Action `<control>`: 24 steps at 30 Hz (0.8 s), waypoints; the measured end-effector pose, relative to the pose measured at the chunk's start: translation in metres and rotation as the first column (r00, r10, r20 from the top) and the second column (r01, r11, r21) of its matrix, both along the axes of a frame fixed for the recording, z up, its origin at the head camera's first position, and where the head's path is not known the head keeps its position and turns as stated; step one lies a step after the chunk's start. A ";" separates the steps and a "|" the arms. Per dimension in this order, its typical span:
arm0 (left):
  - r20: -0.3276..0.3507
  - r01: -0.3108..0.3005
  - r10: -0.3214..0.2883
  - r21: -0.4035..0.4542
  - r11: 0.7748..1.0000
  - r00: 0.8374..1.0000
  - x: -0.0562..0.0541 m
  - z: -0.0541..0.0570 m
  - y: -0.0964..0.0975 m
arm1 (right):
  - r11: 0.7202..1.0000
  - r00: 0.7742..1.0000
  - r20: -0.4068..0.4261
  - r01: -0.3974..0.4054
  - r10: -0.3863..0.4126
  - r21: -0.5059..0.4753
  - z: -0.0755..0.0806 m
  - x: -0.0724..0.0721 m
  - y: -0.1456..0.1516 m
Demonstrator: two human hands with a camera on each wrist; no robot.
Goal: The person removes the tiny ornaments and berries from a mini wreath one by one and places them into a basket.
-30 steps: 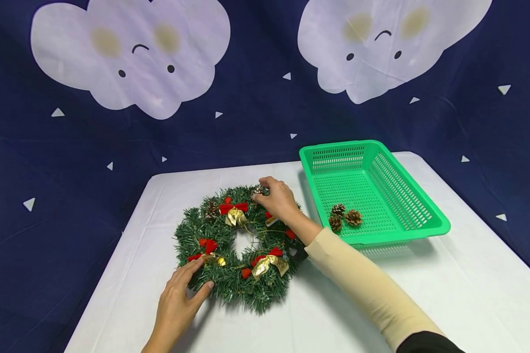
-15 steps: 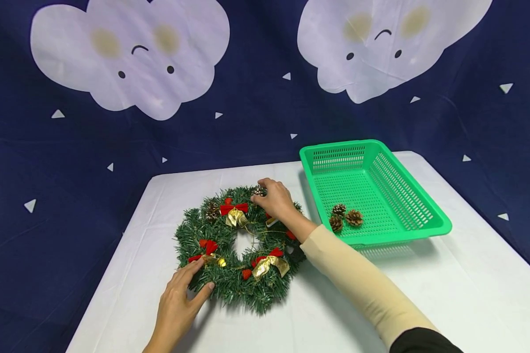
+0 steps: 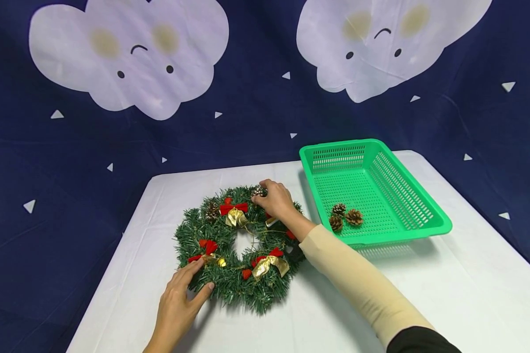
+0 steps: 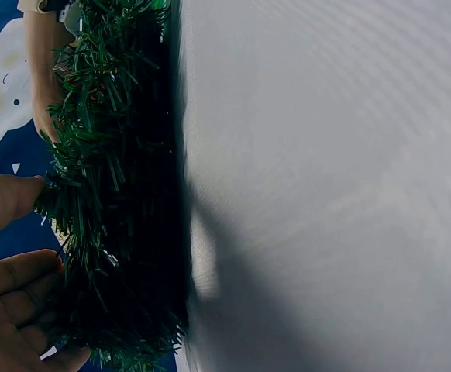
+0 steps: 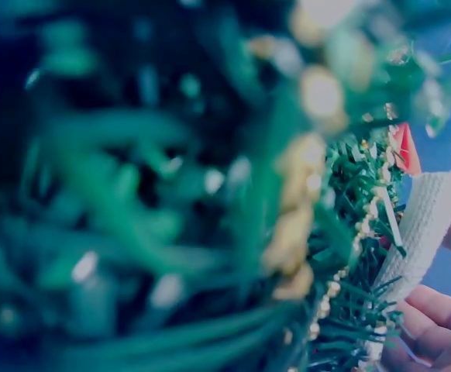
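Note:
A green tinsel wreath with red bows, gold ribbons and bead strings lies on the white-covered table. On its far right part, my right hand pinches a frosted pine cone between thumb and fingers, down against the needles. Another pine cone sits at the wreath's far left. My left hand rests at the near left edge, fingers spread, thumb by the front needles. In the left wrist view its fingers lie along the wreath's side. Blurred needles fill most of the right wrist view.
A green plastic basket stands at the right rear. Several brown pine cones, one of them a wide open cone, lie in its near left corner. Behind the white table hangs a dark blue cloth with printed clouds.
My right forearm has shifted slightly left, and the right hand has sunk a touch lower while keeping its pinch on the pine cone. The left hand and wreath look almost still.

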State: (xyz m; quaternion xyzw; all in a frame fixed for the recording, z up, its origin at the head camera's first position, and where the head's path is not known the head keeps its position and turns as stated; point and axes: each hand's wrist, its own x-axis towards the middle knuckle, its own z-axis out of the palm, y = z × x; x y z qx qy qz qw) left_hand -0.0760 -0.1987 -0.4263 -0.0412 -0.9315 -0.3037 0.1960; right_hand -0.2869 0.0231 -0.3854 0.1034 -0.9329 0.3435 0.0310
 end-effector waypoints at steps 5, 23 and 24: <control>0.001 -0.001 0.001 0.000 1.000 1.000 0.000 -0.001 -0.001 | 1.000 1.000 -0.001 -0.006 0.006 0.002 -0.002 0.000 -0.001; 0.002 -0.002 0.002 0.001 1.000 1.000 0.000 -0.001 0.000 | 0.997 1.000 0.011 -0.017 0.016 0.073 -0.007 -0.002 -0.002; 0.002 -0.002 0.002 0.000 1.000 1.000 0.000 -0.001 0.000 | 0.997 1.000 0.008 -0.020 0.019 0.079 -0.007 -0.002 -0.002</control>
